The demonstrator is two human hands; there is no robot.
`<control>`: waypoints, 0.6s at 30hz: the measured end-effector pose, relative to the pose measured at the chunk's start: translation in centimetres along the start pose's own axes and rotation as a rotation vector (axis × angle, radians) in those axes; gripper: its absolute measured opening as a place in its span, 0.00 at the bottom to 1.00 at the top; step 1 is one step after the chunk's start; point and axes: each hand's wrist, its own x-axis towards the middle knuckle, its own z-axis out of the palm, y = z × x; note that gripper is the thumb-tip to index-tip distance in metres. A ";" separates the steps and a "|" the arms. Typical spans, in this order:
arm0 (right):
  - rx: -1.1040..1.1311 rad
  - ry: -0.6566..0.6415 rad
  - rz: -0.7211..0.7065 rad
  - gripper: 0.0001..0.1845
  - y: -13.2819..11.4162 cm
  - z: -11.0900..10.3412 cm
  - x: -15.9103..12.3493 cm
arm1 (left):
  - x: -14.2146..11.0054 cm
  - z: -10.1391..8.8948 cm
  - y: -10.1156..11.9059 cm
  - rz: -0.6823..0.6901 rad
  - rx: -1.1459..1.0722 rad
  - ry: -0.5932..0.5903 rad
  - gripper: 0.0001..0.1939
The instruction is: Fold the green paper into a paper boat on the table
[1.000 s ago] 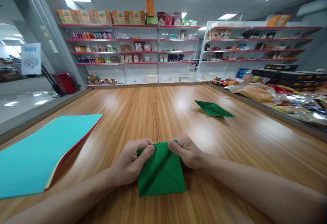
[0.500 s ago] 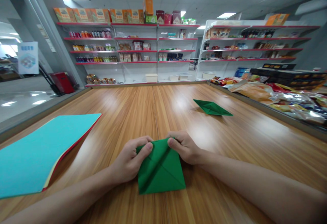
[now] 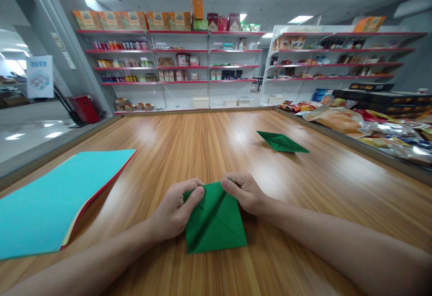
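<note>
A folded sheet of green paper [image 3: 218, 226], creased corner to corner, is held between my two hands near the front of the table. My left hand [image 3: 177, 208] pinches its upper left part, thumb on top and the other fingers behind it. At the upper right corner my right hand [image 3: 245, 192] grips the paper with thumb and curled fingers. The paper's far edge and underside are partly hidden by my fingers. Farther off to the right lies a second green piece, a folded paper shape [image 3: 282, 142] with pointed ends, touched by neither hand.
A stack of coloured paper [image 3: 64, 201], turquoise on top, lies at the left. The wooden table [image 3: 175, 143] has a raised border. Snack packets [image 3: 337, 120] and black boxes [image 3: 374, 100] sit beyond its right edge. Stocked shelves [image 3: 178, 66] stand behind.
Both hands keep their grip on the green paper, which looks nearly the same. The whole view has shifted very slightly.
</note>
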 end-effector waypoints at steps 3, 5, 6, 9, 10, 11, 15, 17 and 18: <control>-0.017 -0.004 -0.014 0.27 -0.6 0.0 -0.2 | -0.1 -0.1 0.1 0.000 -0.025 -0.032 0.18; 0.019 0.015 0.018 0.28 -0.5 0.3 -0.2 | -0.1 -0.1 0.1 -0.004 -0.035 -0.039 0.18; 0.038 0.026 0.037 0.29 -0.4 0.4 -0.3 | -0.1 -0.1 0.1 -0.005 -0.037 -0.038 0.18; 0.130 0.059 0.120 0.31 0.2 0.6 -0.2 | 0.0 -0.1 0.1 -0.015 -0.038 -0.020 0.18; 0.169 0.075 0.151 0.32 0.4 0.7 -0.1 | 0.1 -0.1 0.1 -0.020 -0.036 -0.017 0.18; 0.207 0.094 0.175 0.32 0.5 0.7 -0.1 | 0.1 -0.1 0.0 -0.025 -0.034 -0.015 0.18; 0.211 0.154 0.109 0.30 0.4 0.4 0.0 | 0.1 -0.2 -0.3 -0.030 -0.028 -0.023 0.19; 0.146 0.122 0.030 0.25 0.1 0.1 -0.1 | 0.0 -0.2 -0.4 -0.029 -0.027 -0.019 0.19; 0.112 0.098 -0.001 0.23 0.1 -0.1 -0.2 | 0.0 -0.2 -0.4 -0.029 -0.028 -0.015 0.19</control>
